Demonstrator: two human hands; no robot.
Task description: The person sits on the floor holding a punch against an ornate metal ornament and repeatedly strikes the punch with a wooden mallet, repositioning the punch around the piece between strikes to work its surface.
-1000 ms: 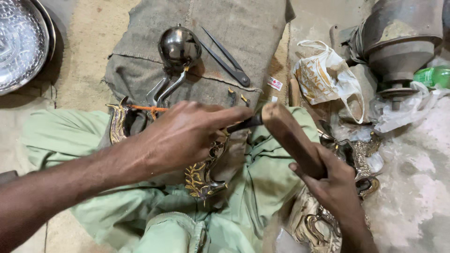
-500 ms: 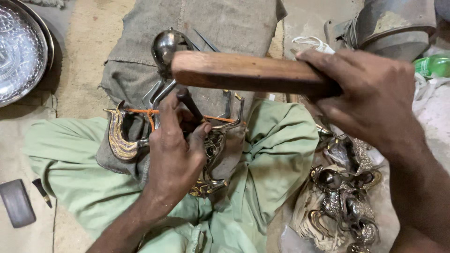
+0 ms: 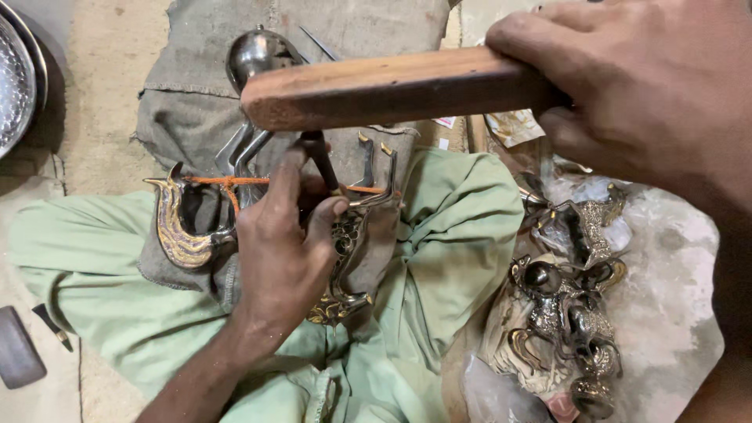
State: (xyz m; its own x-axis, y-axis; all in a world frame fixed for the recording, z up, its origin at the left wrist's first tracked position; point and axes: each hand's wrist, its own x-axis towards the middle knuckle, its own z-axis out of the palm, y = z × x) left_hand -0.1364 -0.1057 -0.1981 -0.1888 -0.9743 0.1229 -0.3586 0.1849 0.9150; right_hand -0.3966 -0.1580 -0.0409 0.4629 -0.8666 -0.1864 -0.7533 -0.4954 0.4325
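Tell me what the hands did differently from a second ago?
The right hand swung the wooden block up from low beside the lap to level above the thin metal punch. The left hand pulled back toward the body and now pinches that punch upright on the ornate metal piece. The piece, the green cloth and the burlap stayed put.

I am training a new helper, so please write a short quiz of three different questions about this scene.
1. True or false: the right hand holds a wooden block above the punch.
2. Which hand steadies the punch? A) left hand B) right hand
3. Fill in: the brass piece lies on the ____ cloth.

Key: 1 true; 2 A; 3 green
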